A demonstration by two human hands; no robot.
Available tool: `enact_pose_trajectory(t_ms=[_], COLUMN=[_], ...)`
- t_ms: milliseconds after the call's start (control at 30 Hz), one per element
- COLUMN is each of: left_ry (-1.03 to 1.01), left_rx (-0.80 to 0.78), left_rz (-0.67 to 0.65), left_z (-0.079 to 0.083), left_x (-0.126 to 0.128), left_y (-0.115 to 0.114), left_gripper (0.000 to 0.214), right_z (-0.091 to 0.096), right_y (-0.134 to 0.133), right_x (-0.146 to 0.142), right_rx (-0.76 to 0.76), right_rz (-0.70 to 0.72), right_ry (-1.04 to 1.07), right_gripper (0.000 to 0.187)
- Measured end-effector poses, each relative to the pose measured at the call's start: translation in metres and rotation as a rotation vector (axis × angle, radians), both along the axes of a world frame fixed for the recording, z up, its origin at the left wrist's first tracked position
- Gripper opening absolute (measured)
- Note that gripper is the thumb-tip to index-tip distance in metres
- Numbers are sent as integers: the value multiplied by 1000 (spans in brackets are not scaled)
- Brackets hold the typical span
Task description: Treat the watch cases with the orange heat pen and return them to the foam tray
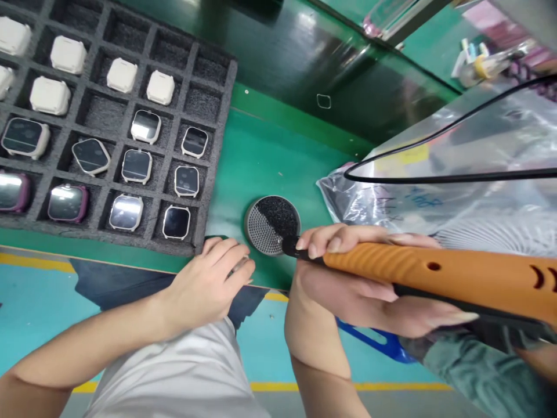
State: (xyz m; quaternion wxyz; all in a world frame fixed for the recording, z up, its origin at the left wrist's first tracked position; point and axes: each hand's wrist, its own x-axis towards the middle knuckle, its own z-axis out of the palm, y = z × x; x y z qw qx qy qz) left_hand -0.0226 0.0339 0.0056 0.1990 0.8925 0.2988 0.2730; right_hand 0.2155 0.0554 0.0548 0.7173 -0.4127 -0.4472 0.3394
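An orange-and-black electric screwdriver lies across my right side, its black tip over the edge of a round dish. The dish has a dotted grey plate partly covered by tiny dark pieces. My right hand is closed around the screwdriver's front part. Another person's teal sleeve meets the hands at the tool, and which fingers are whose is partly unclear. My left hand rests curled at the table edge by the tray; whatever its fingers hold is hidden. Beside it, a dark foam tray carries watch cases.
White watch cases and dark-screened ones fill several compartments. A thin square frame lies on the dark surface behind. Clear plastic bags and a black cable occupy the right. A blue plastic piece shows below the table edge.
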Motion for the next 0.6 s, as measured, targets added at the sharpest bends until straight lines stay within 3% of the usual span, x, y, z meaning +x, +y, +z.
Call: enact_pose_trajectory(t_ms=[100,333,533,600], left_ry=[16,-54,-94,-104], left_rx=[17,-85,-37,-10], left_rz=[92,-42,8,28], left_z=[-1,1,-3,-3], left_x=[3,-2,0,2], left_y=[-1,3,1,1], left_gripper=[25,26,24,18], right_z=[-6,-7,-7,-1], right_y=[1,-3,0,-3], right_x=[-8,-16,-11,-9], right_rx=[50,41,68,-3], right_rz=[2,-4,3,8], right_ry=[-56,-23,-34,-52], right_gripper=[48,47,47,47])
